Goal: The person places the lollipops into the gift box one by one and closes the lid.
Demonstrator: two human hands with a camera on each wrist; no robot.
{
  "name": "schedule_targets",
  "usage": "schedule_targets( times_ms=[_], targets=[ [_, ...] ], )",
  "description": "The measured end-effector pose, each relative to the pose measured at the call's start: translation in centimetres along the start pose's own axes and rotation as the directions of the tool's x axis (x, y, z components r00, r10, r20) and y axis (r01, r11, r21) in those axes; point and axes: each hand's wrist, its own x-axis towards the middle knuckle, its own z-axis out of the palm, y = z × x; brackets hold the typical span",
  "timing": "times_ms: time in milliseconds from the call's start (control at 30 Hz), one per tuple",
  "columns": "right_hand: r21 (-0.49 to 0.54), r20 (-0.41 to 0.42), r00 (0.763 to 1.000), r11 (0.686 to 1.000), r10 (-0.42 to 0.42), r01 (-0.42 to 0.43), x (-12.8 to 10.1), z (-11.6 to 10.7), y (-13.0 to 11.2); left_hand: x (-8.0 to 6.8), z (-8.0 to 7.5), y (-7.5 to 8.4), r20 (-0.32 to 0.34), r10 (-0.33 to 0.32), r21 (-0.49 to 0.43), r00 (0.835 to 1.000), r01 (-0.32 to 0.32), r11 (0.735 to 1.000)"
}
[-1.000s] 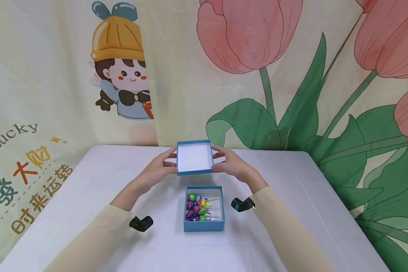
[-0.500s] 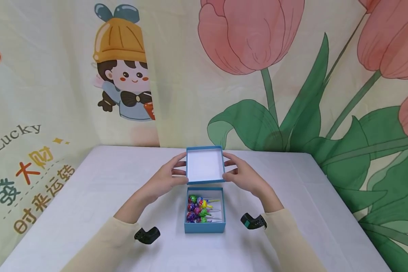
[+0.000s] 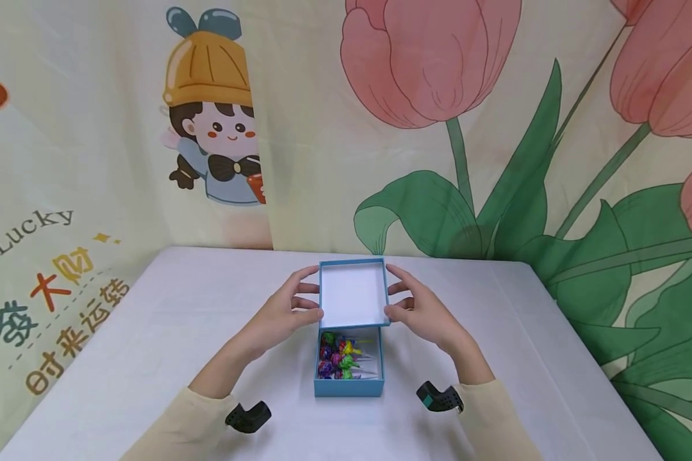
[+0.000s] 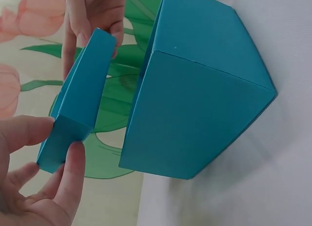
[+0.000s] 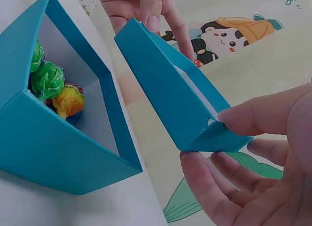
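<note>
Between my two hands is a blue box lid (image 3: 354, 293), tilted so its white inside faces me. My left hand (image 3: 284, 314) grips its left side with thumb and fingers, and my right hand (image 3: 424, 311) grips the right side the same way. Just below, a blue box (image 3: 348, 388) stands on the table, and the lid's lower edge overlaps its back rim in the head view. Inside the box lie several lollipops (image 3: 337, 358) in bright wrappers, sticks pointing right. From the right wrist view, green and orange wrapped lollipops (image 5: 48, 81) show over the wall, with a gap between lid and box.
A white-covered table (image 3: 207, 282) carries the box near its middle. Behind it hangs a printed backdrop (image 3: 311, 128) with tulips and a cartoon child. A small black device (image 3: 248, 417) is worn at the left wrist, another black device (image 3: 440, 397) at the right.
Both hands have brought the lid toward me and to the right, from behind the box to over its back edge. The box and the lollipops have stayed in place.
</note>
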Motion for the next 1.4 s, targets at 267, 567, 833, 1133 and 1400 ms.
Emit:
schedule_targets(
  times_ms=[267, 567, 833, 1133, 1400],
  targets=[
    [-0.036, 0.019, 0.999, 0.999, -0.027, 0.027, -0.6, 0.2, 0.3, -0.3, 0.0, 0.0, 0.004, 0.032, 0.028, 0.999, -0.032, 0.999],
    [-0.058, 0.037, 0.996, 0.994, -0.087, 0.089, -0.6, -0.1, -0.1, -0.2, 0.0, 0.0, 0.014, 0.051, 0.026, 0.999, -0.051, 0.998],
    [-0.083, -0.001, 0.993, 0.990, -0.117, 0.116, -0.7, 0.0, -0.1, -0.3, 0.3, 0.3, -0.007, 0.095, -0.016, 0.995, -0.095, 0.995],
    [-0.010, -0.066, 0.990, 0.992, -0.129, 0.128, -0.6, 0.6, -0.2, -0.3, 0.4, 0.6, -0.049, 0.137, 0.050, 0.989, -0.134, 0.990],
    [0.027, -0.096, 0.985, 0.989, -0.141, 0.144, -0.6, 0.8, -0.4, -0.2, 0.4, 1.0, -0.066, 0.170, 0.090, 0.983, -0.163, 0.982]
  ],
)
